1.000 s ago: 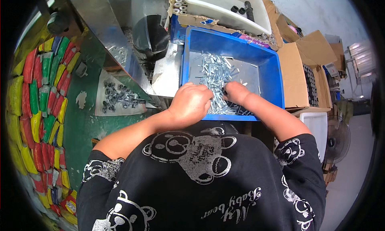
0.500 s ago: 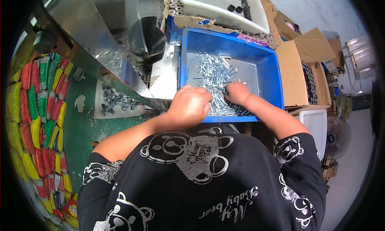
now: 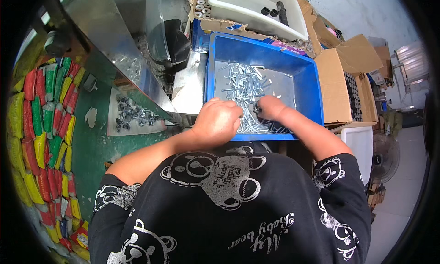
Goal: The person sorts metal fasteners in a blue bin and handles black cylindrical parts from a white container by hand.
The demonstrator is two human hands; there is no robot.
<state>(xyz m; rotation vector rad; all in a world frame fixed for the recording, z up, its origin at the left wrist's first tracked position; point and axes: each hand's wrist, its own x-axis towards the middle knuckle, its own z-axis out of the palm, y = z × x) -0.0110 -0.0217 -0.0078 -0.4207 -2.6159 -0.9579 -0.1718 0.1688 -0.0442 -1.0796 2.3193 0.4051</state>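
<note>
Both hands work inside the blue plastic bin (image 3: 305, 76). Left hand (image 3: 219, 122) curled over the heap of small silver metal screws (image 3: 245, 87); grip hidden, cannot tell. Right hand (image 3: 271, 107) fingers bent down into the screws, pinching some. Risk: loose screws could slip from the fingers and scatter. Clear bag of dark metal parts (image 3: 130, 117) left, on the green surface. Open brown cardboard boxes (image 3: 341, 76) right; red, green and yellow packets (image 3: 46, 108) far left.
</note>
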